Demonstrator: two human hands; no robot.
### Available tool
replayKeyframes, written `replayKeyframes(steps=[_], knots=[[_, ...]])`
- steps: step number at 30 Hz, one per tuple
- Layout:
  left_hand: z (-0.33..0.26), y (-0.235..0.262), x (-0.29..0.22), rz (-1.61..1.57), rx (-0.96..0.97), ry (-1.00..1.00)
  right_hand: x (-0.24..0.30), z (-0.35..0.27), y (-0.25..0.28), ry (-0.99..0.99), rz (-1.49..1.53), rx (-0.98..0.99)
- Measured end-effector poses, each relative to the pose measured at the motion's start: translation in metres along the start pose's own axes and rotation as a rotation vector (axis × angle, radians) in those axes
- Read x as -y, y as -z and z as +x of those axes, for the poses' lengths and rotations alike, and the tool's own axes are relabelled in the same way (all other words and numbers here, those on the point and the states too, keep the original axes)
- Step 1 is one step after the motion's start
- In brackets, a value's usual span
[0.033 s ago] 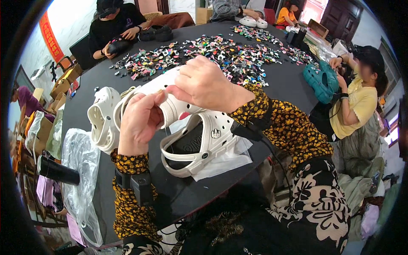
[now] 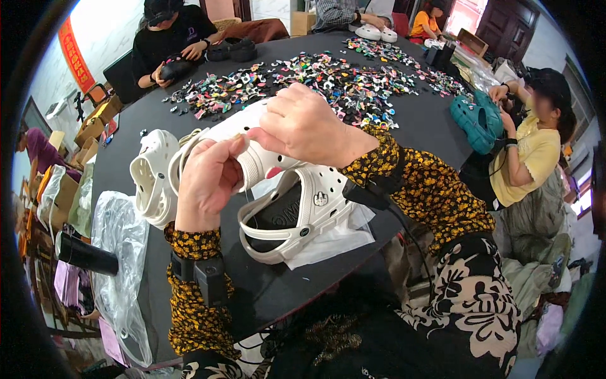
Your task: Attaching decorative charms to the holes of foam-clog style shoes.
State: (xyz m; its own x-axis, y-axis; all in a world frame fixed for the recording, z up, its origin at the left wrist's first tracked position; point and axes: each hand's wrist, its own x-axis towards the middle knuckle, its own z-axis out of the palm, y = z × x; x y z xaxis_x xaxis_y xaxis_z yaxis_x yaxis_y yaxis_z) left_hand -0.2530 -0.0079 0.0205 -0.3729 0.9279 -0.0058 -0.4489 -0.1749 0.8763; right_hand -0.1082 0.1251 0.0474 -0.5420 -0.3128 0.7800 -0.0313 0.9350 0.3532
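Versus the frame before, I log almost no shift: left hand (image 2: 205, 183) and right hand (image 2: 303, 123) still pinch the raised white clog (image 2: 252, 148) between closed fingertips, a second white clog (image 2: 297, 211) lying just below them, so work continues.

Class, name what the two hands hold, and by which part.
Both the left hand and right hand hold a white clog by its perforated upper.
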Motion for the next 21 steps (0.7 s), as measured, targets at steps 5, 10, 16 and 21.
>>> replayKeyframes(steps=[5,10,16,21], knots=[[-0.002,-0.002,-0.003,0.013,0.038,0.010,-0.001,0.002,0.004,0.080,0.005,0.004],[0.000,-0.002,-0.002,-0.026,0.018,0.006,-0.005,0.006,0.004,0.090,0.034,-0.062],[0.003,0.000,-0.001,-0.138,0.078,0.029,-0.010,0.022,0.016,-0.096,0.012,-0.264],[0.001,-0.003,-0.003,-0.267,0.040,0.114,-0.012,0.029,0.027,-0.687,0.499,-0.359]])
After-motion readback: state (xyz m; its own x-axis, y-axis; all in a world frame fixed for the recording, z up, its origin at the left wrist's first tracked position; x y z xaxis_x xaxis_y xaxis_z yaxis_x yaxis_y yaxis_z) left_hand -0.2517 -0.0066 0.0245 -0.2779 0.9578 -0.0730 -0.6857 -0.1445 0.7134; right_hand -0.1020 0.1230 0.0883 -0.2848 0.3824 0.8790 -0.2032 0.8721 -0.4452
